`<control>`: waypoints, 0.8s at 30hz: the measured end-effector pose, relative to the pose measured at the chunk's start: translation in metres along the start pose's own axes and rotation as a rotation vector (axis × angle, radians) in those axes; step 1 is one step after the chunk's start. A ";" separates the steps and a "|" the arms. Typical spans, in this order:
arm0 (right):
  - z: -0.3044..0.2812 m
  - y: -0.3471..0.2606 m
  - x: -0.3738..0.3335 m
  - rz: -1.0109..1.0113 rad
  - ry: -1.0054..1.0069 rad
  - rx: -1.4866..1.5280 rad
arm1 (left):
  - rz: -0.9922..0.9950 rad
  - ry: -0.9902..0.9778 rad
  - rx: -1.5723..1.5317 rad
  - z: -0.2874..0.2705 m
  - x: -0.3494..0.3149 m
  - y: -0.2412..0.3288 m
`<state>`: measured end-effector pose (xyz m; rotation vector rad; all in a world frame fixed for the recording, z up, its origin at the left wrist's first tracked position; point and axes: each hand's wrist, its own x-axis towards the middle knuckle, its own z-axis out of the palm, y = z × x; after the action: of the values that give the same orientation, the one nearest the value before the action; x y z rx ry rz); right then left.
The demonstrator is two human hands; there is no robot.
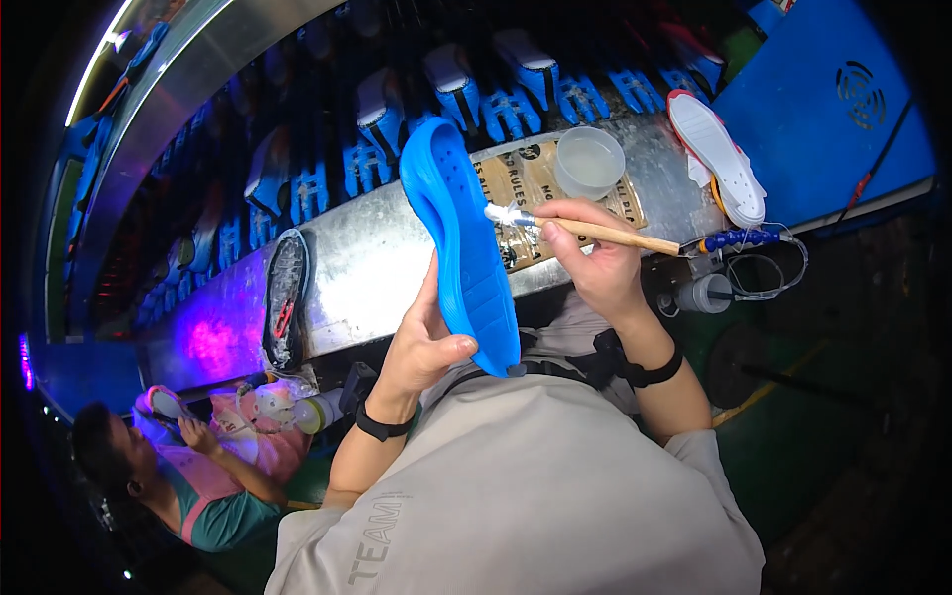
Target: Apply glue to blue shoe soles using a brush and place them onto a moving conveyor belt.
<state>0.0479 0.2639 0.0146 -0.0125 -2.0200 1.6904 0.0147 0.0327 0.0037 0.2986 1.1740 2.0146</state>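
Observation:
A blue shoe sole (458, 238) with raised side walls is tilted up in front of me. My left hand (416, 347) grips its lower end, thumb over the near edge. In my right hand (598, 266) is a brush (610, 234) with a wooden handle, held between thumb and fingers. Its white bristles are at the sole's right edge; whether they touch it I cannot tell. Beyond the brush, a translucent round tub (590, 162) stands on a printed cardboard sheet (529, 178).
A metal ledge (367, 268) carries a black sole (286, 297) at left and a white sole with red edging (716, 149) at right. Behind it, blue holders (511, 114) bear shoe parts. A clear cup (706, 294) hangs near blue tubing (739, 241). Another person (188, 466) works at lower left.

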 end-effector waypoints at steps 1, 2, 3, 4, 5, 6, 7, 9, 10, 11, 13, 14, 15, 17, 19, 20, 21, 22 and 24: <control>0.002 0.000 0.003 0.001 0.001 -0.003 | -0.008 -0.008 0.014 0.002 -0.001 0.001; 0.004 0.001 0.006 -0.025 0.015 -0.025 | -0.015 -0.017 0.029 0.004 -0.001 0.001; 0.005 0.001 0.007 -0.051 0.029 -0.048 | -0.015 -0.019 0.027 0.005 -0.001 0.002; 0.004 0.001 0.007 -0.050 0.028 -0.049 | -0.011 -0.026 0.023 0.006 -0.001 0.002; 0.004 0.000 0.007 -0.097 0.030 -0.120 | -0.006 -0.033 0.019 0.008 -0.001 0.003; 0.003 0.000 0.007 -0.143 0.032 -0.190 | -0.006 -0.033 0.018 0.011 -0.001 0.005; 0.002 -0.001 0.005 -0.143 0.030 -0.190 | -0.023 -0.029 0.002 0.015 -0.001 0.008; 0.001 -0.003 -0.001 -0.164 0.001 -0.223 | -0.039 -0.024 -0.015 0.015 -0.001 0.006; 0.000 -0.005 -0.005 -0.163 0.002 -0.224 | -0.003 -0.025 0.001 0.011 0.000 0.003; 0.000 -0.007 -0.009 -0.150 -0.026 -0.225 | 0.033 -0.027 0.016 0.009 0.001 0.001; 0.000 -0.010 -0.014 -0.152 -0.049 -0.234 | 0.021 -0.016 0.009 0.010 0.001 0.006; -0.001 -0.011 -0.014 -0.151 -0.048 -0.233 | 0.011 -0.005 0.001 0.011 0.002 0.008; -0.002 -0.012 -0.014 -0.119 -0.065 -0.214 | 0.009 -0.006 0.002 0.009 0.003 0.007; -0.002 -0.016 -0.014 -0.077 -0.077 -0.196 | -0.004 -0.016 0.000 0.005 0.002 0.005; 0.000 -0.020 -0.008 -0.064 -0.010 -0.148 | -0.003 -0.027 -0.002 0.009 0.002 0.008; -0.001 -0.019 -0.009 -0.061 -0.008 -0.149 | 0.004 -0.036 -0.003 0.011 0.003 0.010; -0.002 -0.018 -0.010 -0.076 -0.024 -0.152 | 0.000 -0.037 -0.004 0.011 0.003 0.010; -0.002 -0.017 -0.010 -0.095 -0.040 -0.153 | 0.008 -0.041 -0.008 0.010 0.004 0.010; -0.004 -0.017 -0.013 -0.130 -0.064 -0.176 | 0.014 -0.043 -0.011 0.008 0.005 0.010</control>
<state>0.0661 0.2594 0.0260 0.1116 -2.1621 1.4475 0.0104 0.0384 0.0153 0.3442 1.1372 2.0161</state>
